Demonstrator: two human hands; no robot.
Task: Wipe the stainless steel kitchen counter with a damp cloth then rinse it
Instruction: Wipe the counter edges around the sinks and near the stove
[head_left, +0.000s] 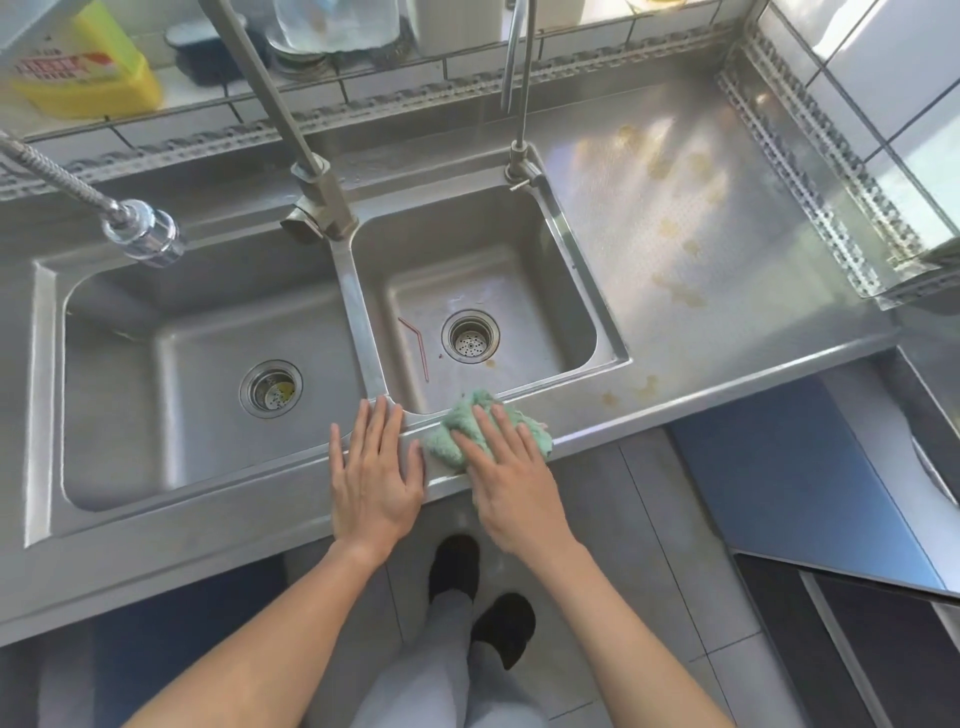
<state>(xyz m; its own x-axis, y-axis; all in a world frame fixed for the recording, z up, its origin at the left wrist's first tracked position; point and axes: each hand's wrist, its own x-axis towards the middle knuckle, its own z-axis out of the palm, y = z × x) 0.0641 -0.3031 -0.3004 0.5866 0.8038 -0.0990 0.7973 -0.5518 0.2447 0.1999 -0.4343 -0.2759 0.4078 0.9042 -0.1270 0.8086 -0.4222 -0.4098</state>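
A crumpled mint-green cloth lies on the front rim of the stainless steel counter, just below the right sink basin. My right hand presses flat on the cloth with straight fingers. My left hand rests flat on the rim beside it, fingers spread, at the divider between the two basins. Yellowish stains dot the counter surface to the right of the sink, and more sit near the front edge.
A left basin lies beside the right one. A pull-out spray head hangs over it, with a tall mixer tap and a thin tap behind. A pink bent straw lies in the right basin. A yellow bottle stands on the back ledge.
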